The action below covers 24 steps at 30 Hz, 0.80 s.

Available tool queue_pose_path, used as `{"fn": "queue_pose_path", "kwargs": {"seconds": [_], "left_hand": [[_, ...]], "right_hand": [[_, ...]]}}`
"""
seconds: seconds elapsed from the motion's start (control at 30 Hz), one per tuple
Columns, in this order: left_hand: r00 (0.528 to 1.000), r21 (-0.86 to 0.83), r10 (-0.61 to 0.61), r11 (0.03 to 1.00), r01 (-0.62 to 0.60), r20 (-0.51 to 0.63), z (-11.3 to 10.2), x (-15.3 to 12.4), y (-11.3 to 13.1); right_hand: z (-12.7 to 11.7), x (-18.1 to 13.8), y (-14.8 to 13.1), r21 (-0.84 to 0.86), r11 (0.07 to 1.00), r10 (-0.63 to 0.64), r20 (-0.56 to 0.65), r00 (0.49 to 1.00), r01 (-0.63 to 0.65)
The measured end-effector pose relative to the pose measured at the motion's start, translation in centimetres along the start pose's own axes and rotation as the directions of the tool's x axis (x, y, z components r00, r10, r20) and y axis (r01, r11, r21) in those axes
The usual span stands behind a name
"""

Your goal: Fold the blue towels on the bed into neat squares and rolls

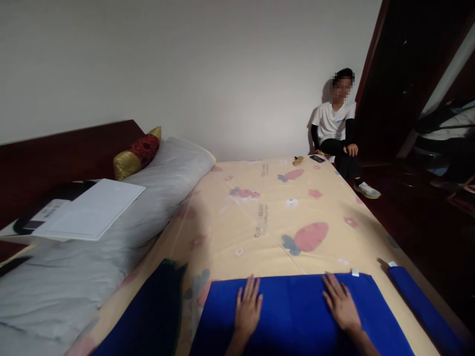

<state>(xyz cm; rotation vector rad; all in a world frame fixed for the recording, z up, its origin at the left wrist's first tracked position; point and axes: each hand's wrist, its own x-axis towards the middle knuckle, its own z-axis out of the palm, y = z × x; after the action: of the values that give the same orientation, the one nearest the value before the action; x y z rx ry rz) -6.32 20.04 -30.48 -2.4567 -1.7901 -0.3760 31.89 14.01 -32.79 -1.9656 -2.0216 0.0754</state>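
Note:
A bright blue cloth (289, 306) lies spread flat at the near end of the bed, its lower part running out of the picture. My left hand (248, 307) rests palm down on its left half, fingers stretched toward the far edge. On the right half, my right hand (342, 302) also lies flat with its fingers apart. A small white tag (355, 272) sticks up at the cloth's far right edge. To the left lies a dark blue cloth (144, 311). At the bed's right edge is a narrow folded or rolled blue cloth (419, 301) with a white tag.
The bed (260, 237) has a yellow sheet with carrot prints. A long grey pillow (148, 198), a red and gold cushion (139, 152) and white boards (92, 210) lie along the headboard side. A person (336, 123) sits at the far right corner, near a phone (317, 158).

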Motion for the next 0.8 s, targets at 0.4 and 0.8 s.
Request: {"fn": "queue_pose_path", "kwargs": {"seconds": [0.4,0.8], "left_hand": [[0.961,0.108,-0.262,0.956,0.271,-0.091,-0.9,-2.6,-13.0],[0.999,-0.004,0.018,1.000,-0.018,0.043,-2.4,-7.4,7.6]], "right_hand": [[-1.4,-2.9,9.9,-0.205,0.949,0.241,-0.028,0.970,-0.241],[-0.8,-6.5,-10.5,0.100,0.989,-0.107,-0.039,0.994,0.110]]}}
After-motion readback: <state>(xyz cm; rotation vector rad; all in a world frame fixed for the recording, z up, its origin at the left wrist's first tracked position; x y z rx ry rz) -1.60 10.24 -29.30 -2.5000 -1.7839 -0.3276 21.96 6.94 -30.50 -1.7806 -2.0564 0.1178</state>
